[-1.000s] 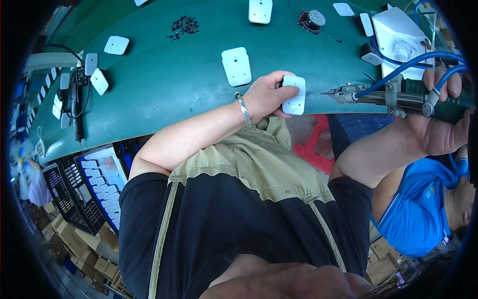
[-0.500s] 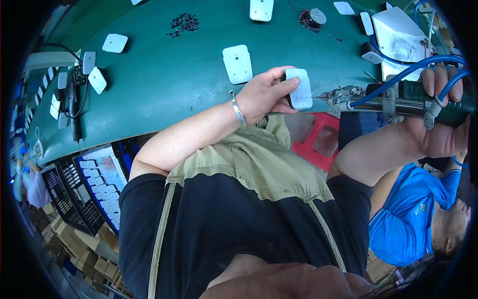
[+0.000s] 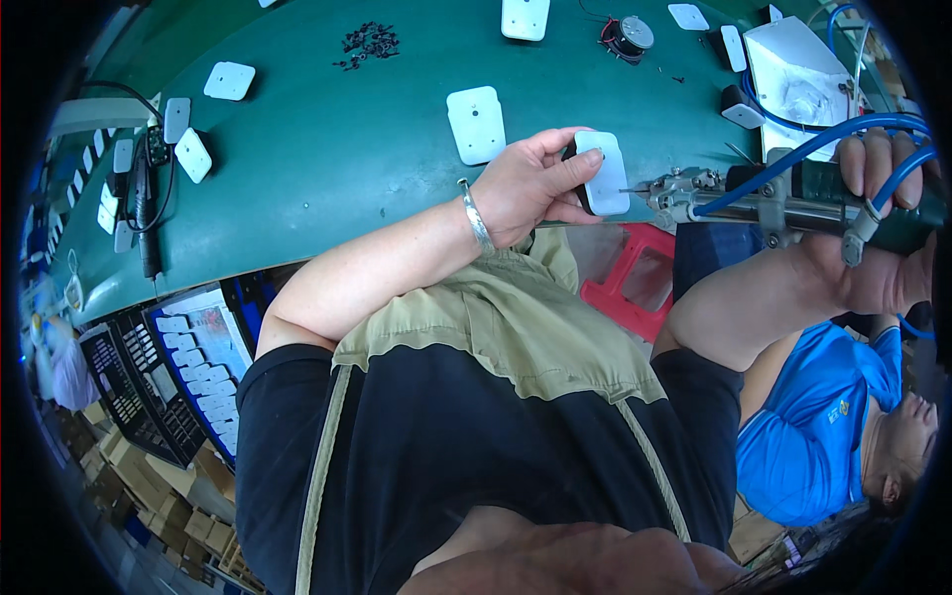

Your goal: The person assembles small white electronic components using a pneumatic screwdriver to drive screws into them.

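Thumb and fingers of my left grip (image 3: 531, 190) pinch one white-faced black box (image 3: 610, 177) by the near edge of the surface (image 3: 327, 169); its underside is hidden. My right grip (image 3: 877, 167) wraps the dark green handle of one metal-barrelled driver (image 3: 734, 204), which covers most of my palm. Its tip meets the white face in view, but I cannot tell whether they touch. Two blue hoses (image 3: 863, 120) curve by it. Farther out lie one white plate (image 3: 476, 126), one round component (image 3: 631, 38) and one pile of dark screws (image 3: 369, 45), too jumbled to count.
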`<action>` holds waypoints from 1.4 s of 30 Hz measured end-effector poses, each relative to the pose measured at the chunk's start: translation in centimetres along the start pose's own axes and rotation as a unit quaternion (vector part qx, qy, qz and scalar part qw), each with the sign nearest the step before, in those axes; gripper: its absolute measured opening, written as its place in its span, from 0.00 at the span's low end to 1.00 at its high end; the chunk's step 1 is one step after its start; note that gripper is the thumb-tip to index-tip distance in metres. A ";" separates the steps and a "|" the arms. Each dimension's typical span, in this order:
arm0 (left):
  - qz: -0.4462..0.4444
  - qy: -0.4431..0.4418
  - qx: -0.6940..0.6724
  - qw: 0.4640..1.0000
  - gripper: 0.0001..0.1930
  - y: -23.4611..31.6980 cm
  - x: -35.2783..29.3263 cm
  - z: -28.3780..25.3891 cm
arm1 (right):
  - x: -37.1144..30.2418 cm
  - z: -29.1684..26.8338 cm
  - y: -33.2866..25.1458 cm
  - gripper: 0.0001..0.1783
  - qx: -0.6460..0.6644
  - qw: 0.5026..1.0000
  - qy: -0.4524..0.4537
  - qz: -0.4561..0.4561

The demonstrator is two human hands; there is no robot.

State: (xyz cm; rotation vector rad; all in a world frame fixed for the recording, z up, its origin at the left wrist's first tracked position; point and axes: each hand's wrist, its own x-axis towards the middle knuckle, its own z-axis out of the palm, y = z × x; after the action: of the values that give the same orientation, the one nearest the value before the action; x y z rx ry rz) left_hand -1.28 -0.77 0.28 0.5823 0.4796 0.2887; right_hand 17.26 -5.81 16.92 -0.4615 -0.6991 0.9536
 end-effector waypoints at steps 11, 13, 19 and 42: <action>-0.008 0.064 0.124 0.990 0.20 -2.3 -0.2 0.4 | 1.1 -2.1 -3.9 0.19 -0.098 0.950 -0.296 0.032; -0.016 0.065 0.100 0.993 0.20 -2.4 -0.6 0.4 | 1.0 -2.0 -4.6 0.19 -0.188 0.915 -0.353 0.055; -0.019 0.054 0.069 0.996 0.21 -2.7 0.7 1.5 | 1.7 -6.5 -1.3 0.21 0.053 0.940 -0.333 -0.046; -0.007 0.057 0.029 0.998 0.21 -0.6 0.3 1.6 | 1.8 -4.8 -1.1 0.21 0.069 0.969 -0.237 -0.026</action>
State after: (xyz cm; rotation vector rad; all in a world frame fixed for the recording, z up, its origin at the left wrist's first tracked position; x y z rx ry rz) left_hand -0.09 -1.82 1.02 0.6213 0.6041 0.2957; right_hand 22.07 -5.12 14.93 -0.0859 -1.0615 1.0661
